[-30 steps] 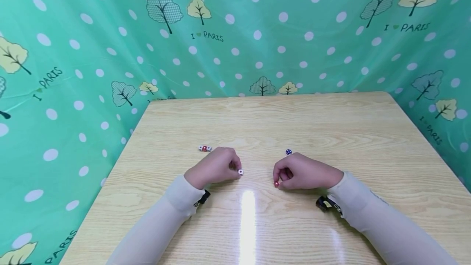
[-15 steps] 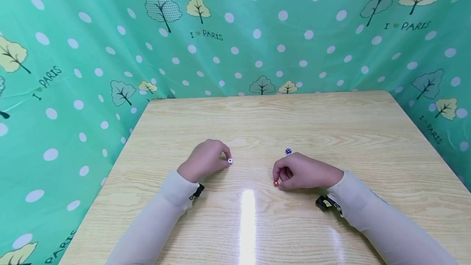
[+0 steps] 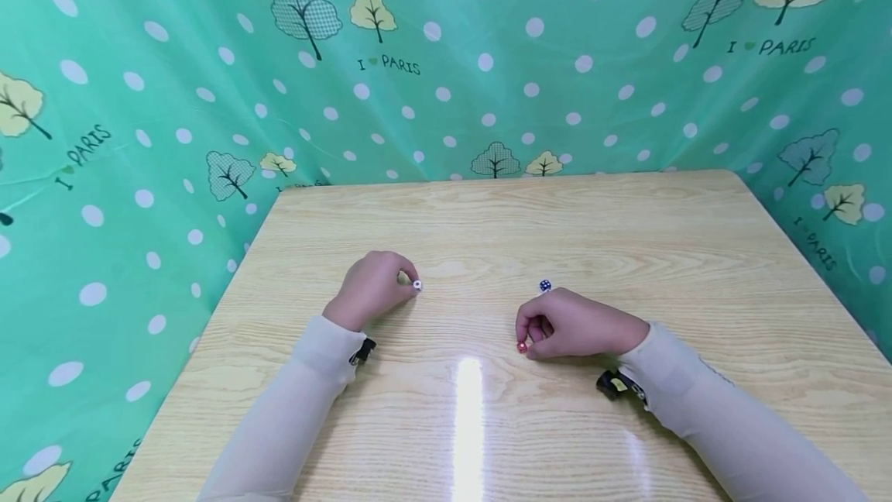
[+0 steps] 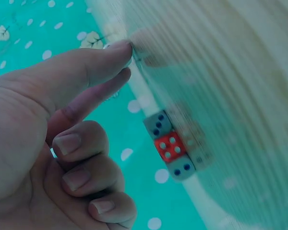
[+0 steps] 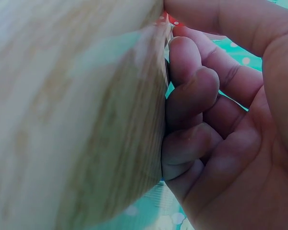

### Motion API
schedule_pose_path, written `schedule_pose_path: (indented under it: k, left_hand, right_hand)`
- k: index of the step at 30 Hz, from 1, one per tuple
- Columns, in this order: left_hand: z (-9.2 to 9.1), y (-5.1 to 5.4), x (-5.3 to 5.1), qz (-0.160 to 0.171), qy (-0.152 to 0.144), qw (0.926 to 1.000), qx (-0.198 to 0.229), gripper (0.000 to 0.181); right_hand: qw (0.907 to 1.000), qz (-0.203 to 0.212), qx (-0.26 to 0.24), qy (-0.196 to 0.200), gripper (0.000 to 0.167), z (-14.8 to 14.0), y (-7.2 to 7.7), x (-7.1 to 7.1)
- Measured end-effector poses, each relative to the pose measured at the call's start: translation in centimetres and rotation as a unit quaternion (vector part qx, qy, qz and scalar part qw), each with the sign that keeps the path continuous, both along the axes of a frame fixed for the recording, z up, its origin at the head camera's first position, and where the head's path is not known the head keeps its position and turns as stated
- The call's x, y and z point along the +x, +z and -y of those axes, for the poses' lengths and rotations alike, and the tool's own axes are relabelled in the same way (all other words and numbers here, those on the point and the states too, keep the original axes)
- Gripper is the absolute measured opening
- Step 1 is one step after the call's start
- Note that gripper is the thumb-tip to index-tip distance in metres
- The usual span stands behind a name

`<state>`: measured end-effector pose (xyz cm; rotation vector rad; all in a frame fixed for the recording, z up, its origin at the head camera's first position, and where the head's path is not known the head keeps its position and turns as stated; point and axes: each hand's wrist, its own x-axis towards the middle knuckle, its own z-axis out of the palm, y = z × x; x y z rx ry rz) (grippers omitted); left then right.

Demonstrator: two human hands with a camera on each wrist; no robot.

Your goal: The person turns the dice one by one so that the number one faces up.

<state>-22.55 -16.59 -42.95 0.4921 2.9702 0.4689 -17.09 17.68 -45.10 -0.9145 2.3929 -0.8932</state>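
Note:
In the head view my left hand pinches a white die between thumb and forefinger, low over the table. A row of three touching dice, white, red and white, shows in the left wrist view beside that hand's curled fingers; from the head the hand covers it. My right hand pinches a red die at the tabletop, its other fingers curled. Only a sliver of this red die peeks out in the right wrist view. Just beyond the right hand sits a blue die, with something white partly visible below it.
The light wood table reaches back to a green dotted curtain, which also hangs along both sides. A bright light reflection runs down the front middle of the tabletop. Each wrist carries a black strap.
My left hand has moved left and farther from me with the white die, now covering the row of dice from the head view. My right hand stays in place on the red die.

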Motion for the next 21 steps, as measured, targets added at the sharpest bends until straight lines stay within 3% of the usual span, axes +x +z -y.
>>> schedule_pose_path:
  k: [12,21]
  left_hand:
    - [1.6,-0.1,-0.9,0.008,0.042,0.9991,0.008,0.009]
    - [2.0,-0.1,-1.3,0.029,0.054,0.9981,0.008,0.009]
  right_hand:
    - [1.0000,0.008,-0.004,-0.004,0.015,0.1,-0.2,-0.2]
    - [1.0000,0.007,-0.002,-0.005,0.014,0.0,-0.1,-0.1]
